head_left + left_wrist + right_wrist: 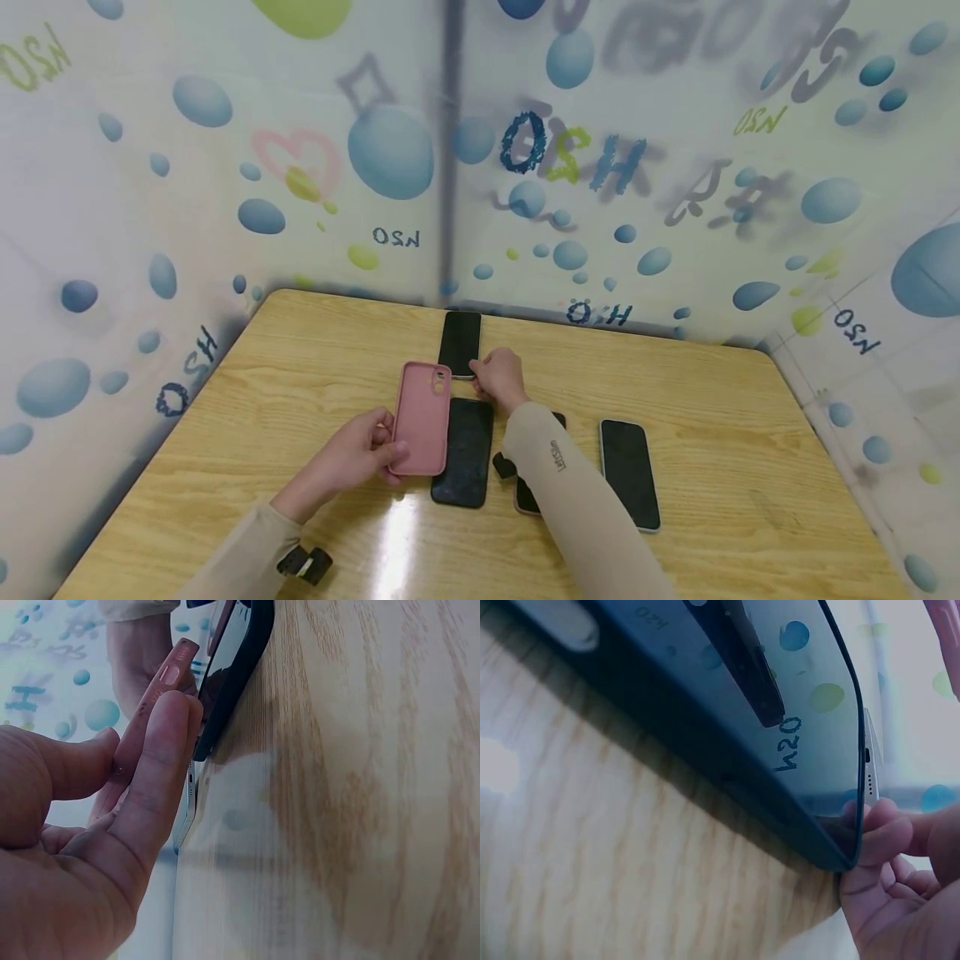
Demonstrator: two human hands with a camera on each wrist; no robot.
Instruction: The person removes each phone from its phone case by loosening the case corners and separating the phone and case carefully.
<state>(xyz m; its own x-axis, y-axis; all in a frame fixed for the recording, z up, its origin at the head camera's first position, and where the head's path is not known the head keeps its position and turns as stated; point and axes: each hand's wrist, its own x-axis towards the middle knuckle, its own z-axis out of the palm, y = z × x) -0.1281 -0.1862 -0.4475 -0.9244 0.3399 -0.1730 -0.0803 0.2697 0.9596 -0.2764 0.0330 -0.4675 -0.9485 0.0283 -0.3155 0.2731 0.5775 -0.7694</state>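
Observation:
My left hand (358, 450) holds an empty pink phone case (422, 421) by its near left side, thumb inside and fingers behind. In the left wrist view the case (171, 675) is tilted up off the table, its port cut-outs showing. At the back, a phone (461, 343) with a dark screen lies flat. My right hand (499, 377) pinches its near right corner; in the right wrist view the fingertips meet at the phone's pale edge (871, 776). A phone in a dark case (471, 467) lies in front of it, partly overlapped by the pink case.
Another phone (527, 496) lies mostly hidden under my right forearm. To its right is a phone with a pale edge (630, 475). The wooden table (720, 400) meets patterned walls (645, 250) at the back and sides.

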